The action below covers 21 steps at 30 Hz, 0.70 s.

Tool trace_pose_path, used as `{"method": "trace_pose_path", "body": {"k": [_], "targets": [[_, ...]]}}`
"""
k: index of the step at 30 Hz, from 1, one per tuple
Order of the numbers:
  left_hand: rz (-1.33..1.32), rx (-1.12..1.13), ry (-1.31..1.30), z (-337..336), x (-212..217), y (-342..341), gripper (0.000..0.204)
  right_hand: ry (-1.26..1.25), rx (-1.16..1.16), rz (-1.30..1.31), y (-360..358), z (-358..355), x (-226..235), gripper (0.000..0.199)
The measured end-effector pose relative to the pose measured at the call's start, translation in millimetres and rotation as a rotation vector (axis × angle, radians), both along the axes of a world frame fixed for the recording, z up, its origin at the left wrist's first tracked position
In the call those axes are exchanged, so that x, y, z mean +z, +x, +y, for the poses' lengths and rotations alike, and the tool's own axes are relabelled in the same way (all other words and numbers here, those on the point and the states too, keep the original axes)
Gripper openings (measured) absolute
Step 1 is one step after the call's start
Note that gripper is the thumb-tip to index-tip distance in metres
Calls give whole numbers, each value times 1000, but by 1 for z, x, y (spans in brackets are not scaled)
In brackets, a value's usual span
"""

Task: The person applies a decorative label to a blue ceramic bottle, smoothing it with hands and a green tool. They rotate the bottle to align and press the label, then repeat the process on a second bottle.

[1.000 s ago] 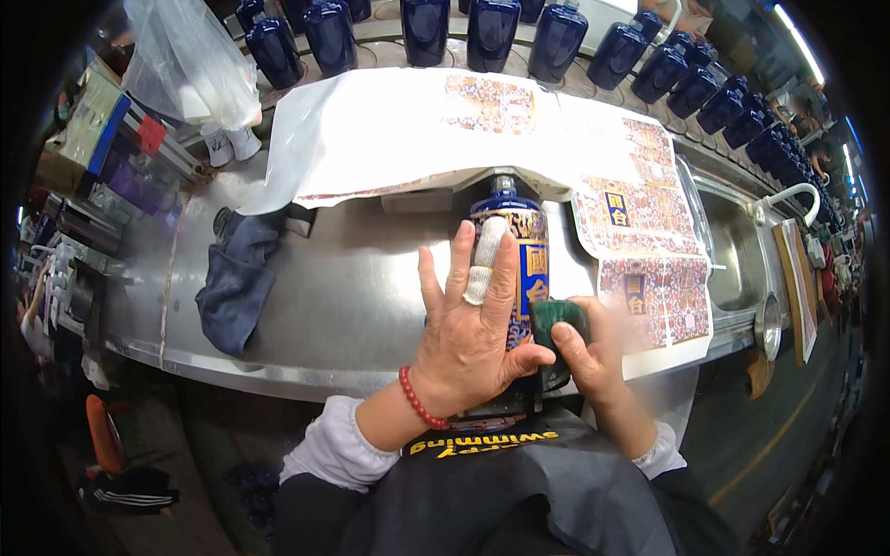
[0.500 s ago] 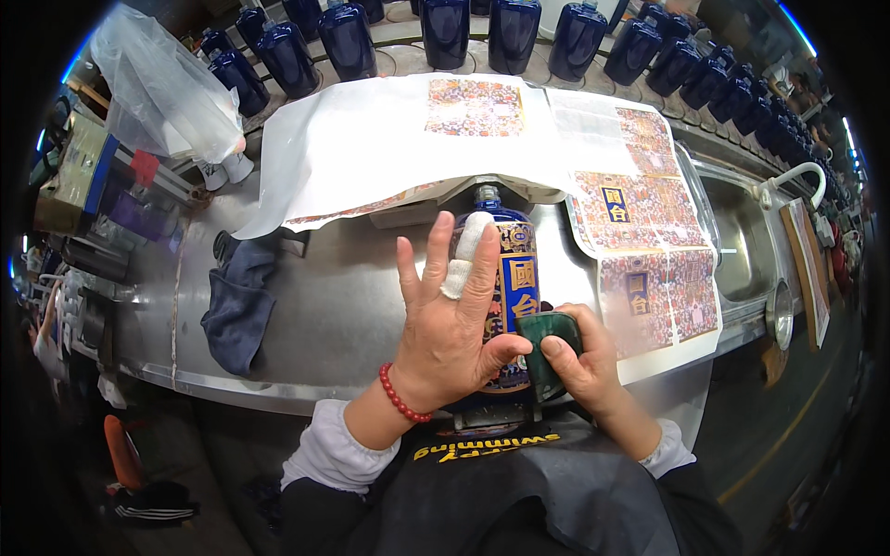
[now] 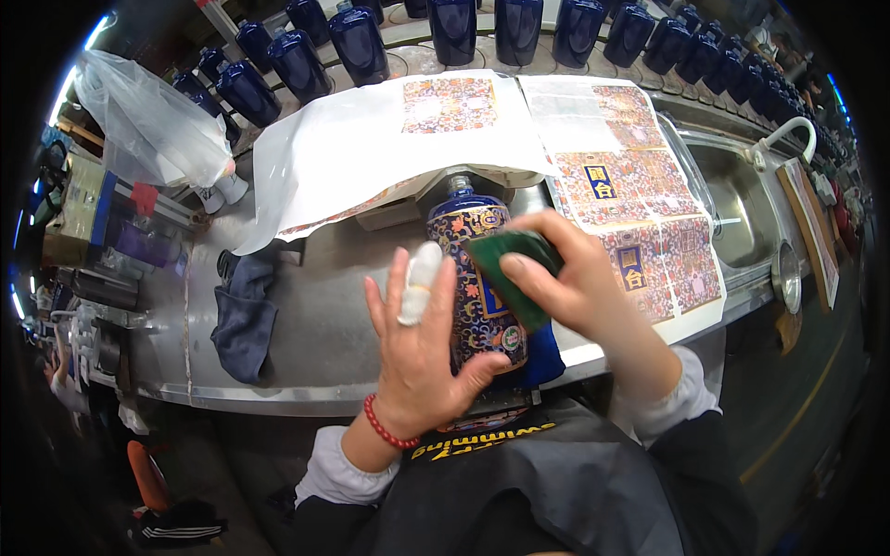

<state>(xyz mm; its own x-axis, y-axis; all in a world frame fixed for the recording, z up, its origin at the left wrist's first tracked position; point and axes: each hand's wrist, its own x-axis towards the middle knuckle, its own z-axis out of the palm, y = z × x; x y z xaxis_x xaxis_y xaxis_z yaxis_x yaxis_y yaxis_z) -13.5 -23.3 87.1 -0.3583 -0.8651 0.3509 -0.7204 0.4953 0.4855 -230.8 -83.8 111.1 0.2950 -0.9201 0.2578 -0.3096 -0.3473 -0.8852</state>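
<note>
head view:
bottle: blue patterned bottle (image 3: 479,283) lies on steel table (image 3: 315,324), neck pointing away
left hand (image 3: 422,357): fingers spread flat on bottle's left side, thumb under it, one finger bandaged
right hand (image 3: 579,278): fingers clenched on green pad (image 3: 510,273), pressed on bottle's label
label sheets (image 3: 640,213): just right of bottle

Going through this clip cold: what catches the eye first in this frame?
The patterned blue bottle lying at the centre of the steel bench, steadied by the left hand while the right hand presses a green pad on it. Behind it, sheets of ornate labels spread to the right, and a row of plain dark blue bottles lines the far edge.
</note>
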Motion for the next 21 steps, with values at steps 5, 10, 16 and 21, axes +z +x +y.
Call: {"method": "trace_pose_path", "body": {"k": [5, 10, 16, 21], "targets": [[-105, -8, 9, 19, 0, -17, 116, 202, -397, -46, 2, -32, -18, 24], [-55, -30, -94, 17, -20, -9, 118, 152, -116, -170, 0, -33, -33, 23], [202, -74, 149, 18, -45, 12, 126, 459, -197, -665, -20, -13, -42, 17], [73, -109, 45, -11, -28, 12, 133, 558, -137, -826, -16, 5, -70, 16]]}}
